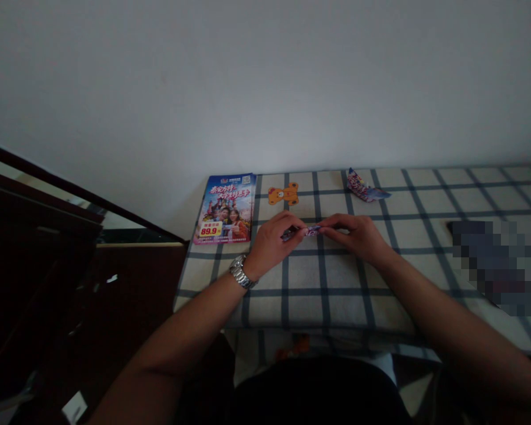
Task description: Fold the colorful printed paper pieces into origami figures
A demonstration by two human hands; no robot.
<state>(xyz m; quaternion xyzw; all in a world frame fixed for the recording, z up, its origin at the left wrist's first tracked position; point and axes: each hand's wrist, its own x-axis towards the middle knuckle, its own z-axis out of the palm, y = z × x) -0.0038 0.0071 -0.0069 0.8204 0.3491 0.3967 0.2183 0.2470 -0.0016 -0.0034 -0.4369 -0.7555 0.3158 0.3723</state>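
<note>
Both of my hands meet over the middle of a checked tablecloth (336, 295). My left hand (272, 239), with a metal watch (241, 273) on the wrist, pinches one end of a small folded piece of printed paper (307, 231). My right hand (354, 235) pinches the other end of the same piece. The paper is purple and pink and is held just above the cloth. Most of it is hidden by my fingers.
A colourful printed leaflet (225, 208) lies at the table's far left corner. An orange bear-shaped cutout (284, 193) sits beside it. A folded paper shape (363, 188) lies farther back. A blurred dark object (495, 260) is at right. A white wall stands behind; dark furniture (35, 277) at left.
</note>
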